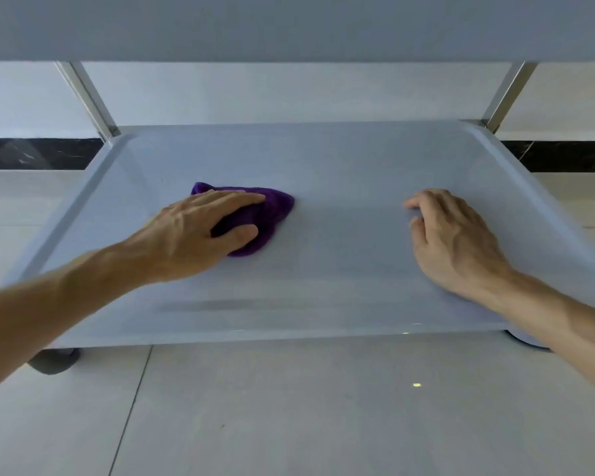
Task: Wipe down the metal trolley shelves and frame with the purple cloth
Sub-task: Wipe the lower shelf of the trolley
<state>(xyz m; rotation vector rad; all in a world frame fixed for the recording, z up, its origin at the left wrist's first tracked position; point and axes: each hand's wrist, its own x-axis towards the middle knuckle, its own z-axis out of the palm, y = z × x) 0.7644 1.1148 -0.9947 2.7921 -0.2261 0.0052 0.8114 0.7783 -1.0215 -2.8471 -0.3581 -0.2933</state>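
Purple cloth point(272, 207) lay bunched on lower trolley shelf point(340, 159), left of centre. Left hand point(200, 231) held it, thumb curled round edge. Right hand point(454, 235) rested relaxed on shelf, holding nothing. Cloth judged soft, light, slides easily; best gripped bunched under palm.

Cloth point(275, 207) showing deep purple, plain, no pattern. Lower shelf point(340, 255) reading pale grey-blue, matte, one faint darker streak lying near its front edge. Frame posts point(90, 97) shining silver. Castor point(54, 360) appearing dark grey. Floor tiles point(289, 407) looking light grey with thin dark joints. Wall point(289, 94) running white, skirting band point(38, 153) showing black, marbled.
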